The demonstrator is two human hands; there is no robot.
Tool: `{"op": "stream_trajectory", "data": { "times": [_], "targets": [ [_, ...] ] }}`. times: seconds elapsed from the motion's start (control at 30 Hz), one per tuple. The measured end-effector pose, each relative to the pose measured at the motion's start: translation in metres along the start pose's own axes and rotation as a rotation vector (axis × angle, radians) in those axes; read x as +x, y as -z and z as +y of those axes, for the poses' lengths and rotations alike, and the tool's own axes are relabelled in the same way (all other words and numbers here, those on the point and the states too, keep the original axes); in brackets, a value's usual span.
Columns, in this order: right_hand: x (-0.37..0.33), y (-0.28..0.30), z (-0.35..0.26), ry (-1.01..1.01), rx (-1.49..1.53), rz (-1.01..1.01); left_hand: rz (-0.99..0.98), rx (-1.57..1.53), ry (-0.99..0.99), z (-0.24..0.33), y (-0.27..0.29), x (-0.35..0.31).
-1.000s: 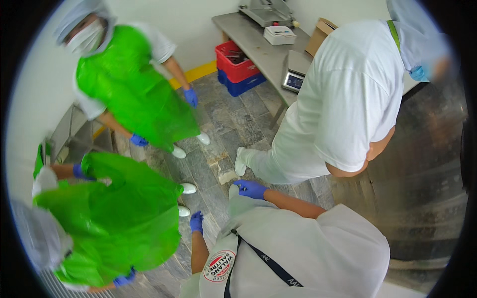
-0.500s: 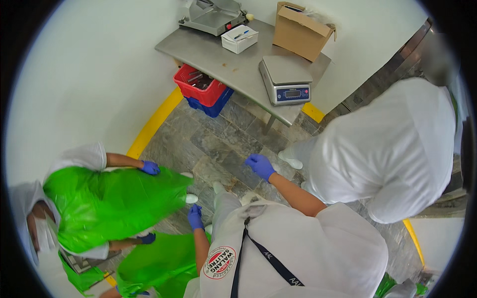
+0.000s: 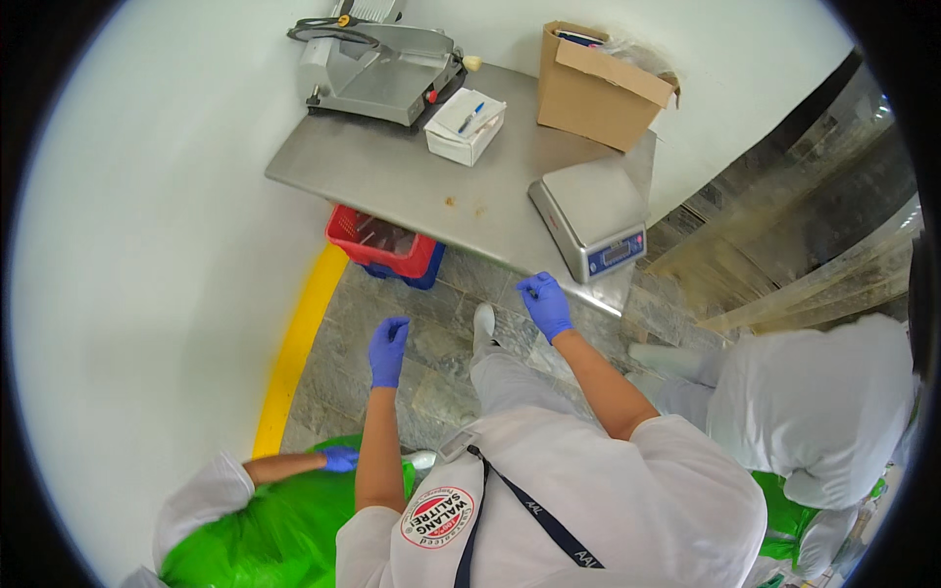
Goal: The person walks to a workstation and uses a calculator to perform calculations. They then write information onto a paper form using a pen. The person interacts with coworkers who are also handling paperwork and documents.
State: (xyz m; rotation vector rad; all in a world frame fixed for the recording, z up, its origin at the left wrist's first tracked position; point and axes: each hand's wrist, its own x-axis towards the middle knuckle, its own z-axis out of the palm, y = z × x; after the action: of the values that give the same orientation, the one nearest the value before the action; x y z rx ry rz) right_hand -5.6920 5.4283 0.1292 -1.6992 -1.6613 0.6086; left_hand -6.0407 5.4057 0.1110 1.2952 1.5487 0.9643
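A square silver-grey digital weighing scale with a blue display panel (image 3: 591,201) sits at the right end of a grey metal worktop (image 3: 372,174), by its front corner. Just beside it, at the front edge, is the person's right hand (image 3: 547,306) in a blue-violet glove, its fingers curled inward; a dark spot shows between them, and I cannot tell whether they grip anything or whether the hand touches the edge. The left hand (image 3: 389,351), gloved alike, is raised in front of the worktop with fingers bent; whether they grasp something is unclear. Behind the scale stands a tall brown cardboard box with raised flaps (image 3: 598,98). Farther left are a small white box (image 3: 461,145) with a blue-and-white pen (image 3: 470,118) lying on top, and a grey metal slicing machine (image 3: 382,86). Below the worktop's front edge, a red plastic crate (image 3: 407,263) rests on a blue plastic crate (image 3: 423,278) on the grey tiled floor (image 3: 436,328). A co-worker in a bright green apron (image 3: 274,529) is at lower left, and another in white (image 3: 814,402) at right.
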Motion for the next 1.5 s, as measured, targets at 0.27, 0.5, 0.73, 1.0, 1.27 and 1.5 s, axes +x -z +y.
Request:
{"op": "stream_trajectory", "data": {
  "times": [0.27, 0.5, 0.73, 1.0, 1.27, 1.5],
  "targets": [
    [0.267, -0.036, -0.017, 0.299, -0.257, 0.087, -0.021, 0.214, -0.124, 0.091, -0.054, 0.187],
    [0.433, -0.048, 0.025, 0.762, -0.855, 0.059, -0.079, 0.292, -0.327, 0.117, -0.082, 0.305],
    [0.421, -0.008, 0.035, 0.416, -0.908, -0.239, -0.236, 0.347, -0.471, 0.128, -0.114, 0.417],
    [0.341, -0.005, 0.050, -0.341, -0.594, 0.301, -0.390, 0.820, -0.672, 0.140, -0.234, 0.452],
    [0.308, -0.070, -0.032, -0.745, 0.071, 0.224, -0.333, 1.227, -0.693, 0.162, -0.190, 0.439],
    [0.226, -0.083, -0.022, -0.427, -0.198, 0.743, -0.632, 0.393, -0.710, 0.121, -0.222, 0.511]
  ]
}}
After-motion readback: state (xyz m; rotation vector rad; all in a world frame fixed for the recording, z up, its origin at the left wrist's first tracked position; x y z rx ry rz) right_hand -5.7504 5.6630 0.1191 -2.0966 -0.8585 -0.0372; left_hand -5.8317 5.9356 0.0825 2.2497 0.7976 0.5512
